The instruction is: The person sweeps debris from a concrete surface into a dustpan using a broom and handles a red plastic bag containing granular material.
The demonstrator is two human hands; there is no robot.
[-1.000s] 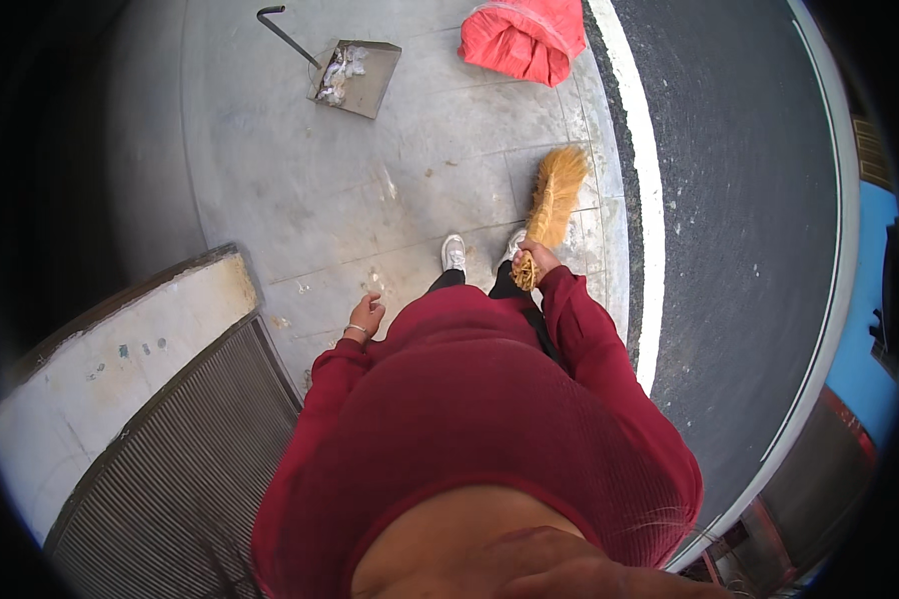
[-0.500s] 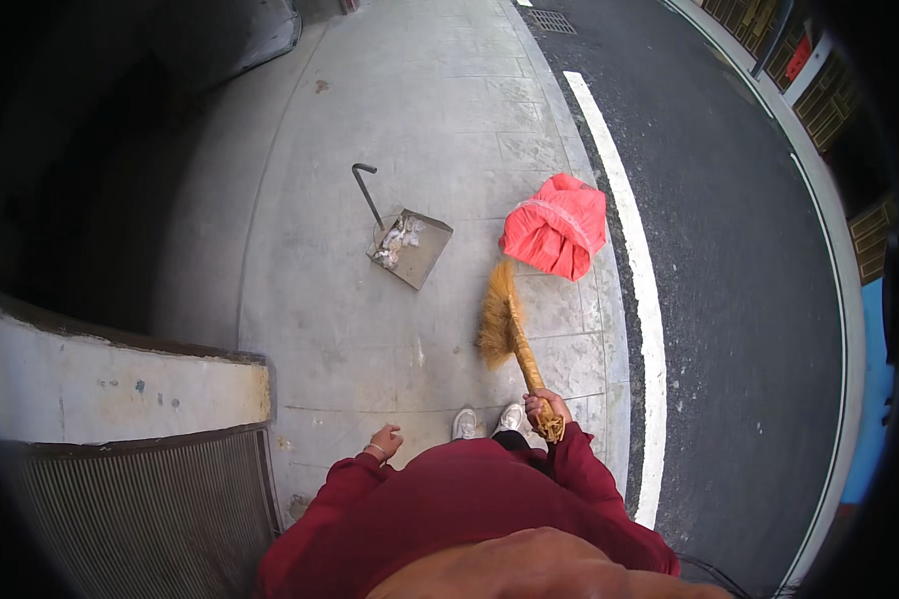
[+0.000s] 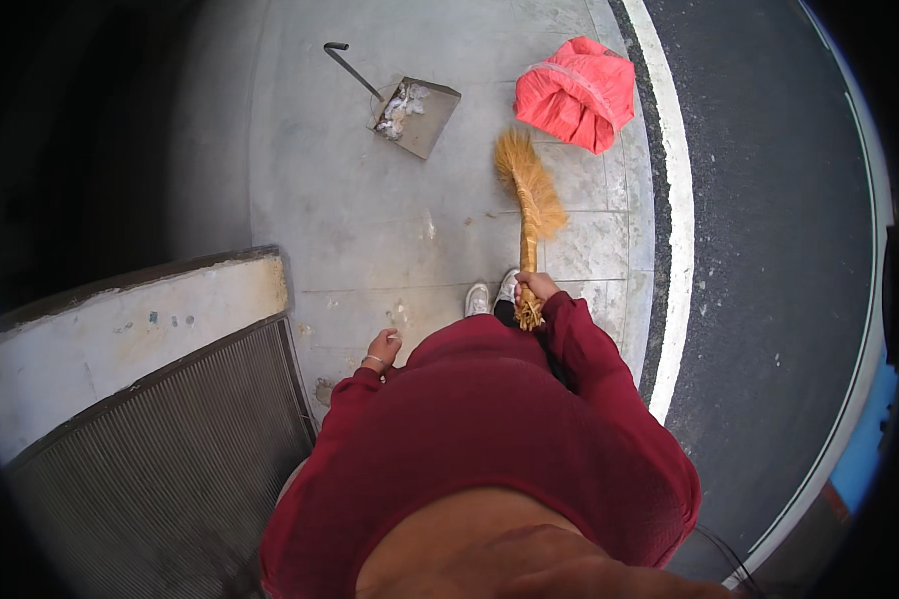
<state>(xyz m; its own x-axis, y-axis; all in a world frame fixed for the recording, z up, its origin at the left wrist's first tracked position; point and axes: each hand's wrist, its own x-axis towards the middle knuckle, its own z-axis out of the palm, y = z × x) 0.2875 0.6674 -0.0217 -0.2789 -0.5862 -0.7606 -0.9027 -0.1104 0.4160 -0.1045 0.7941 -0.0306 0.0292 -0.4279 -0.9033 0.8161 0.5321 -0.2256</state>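
Note:
My right hand (image 3: 538,287) is closed round the bound handle of a straw broom (image 3: 529,190), near its knotted end. The broom's bristles spread forward over the pavement, a little below a crumpled red bag (image 3: 577,95). My left hand (image 3: 385,346) hangs beside my body with its fingers curled in, and I see nothing in it. A metal dustpan (image 3: 432,122) with a long bent handle lies ahead of me to the left. Pale scraps of litter (image 3: 402,108) lie in its back corner.
My light shoes (image 3: 477,299) stand on the grey pavement (image 3: 370,210). To the left are a low white wall (image 3: 140,324) and a ribbed grey panel (image 3: 180,429). Along the right runs a dark road (image 3: 759,200) with a white line (image 3: 677,200).
The view has shifted, so dustpan and bag now appear higher up. The broom's bristles have swung from the left of its handle toward the right. My left fingers are more curled.

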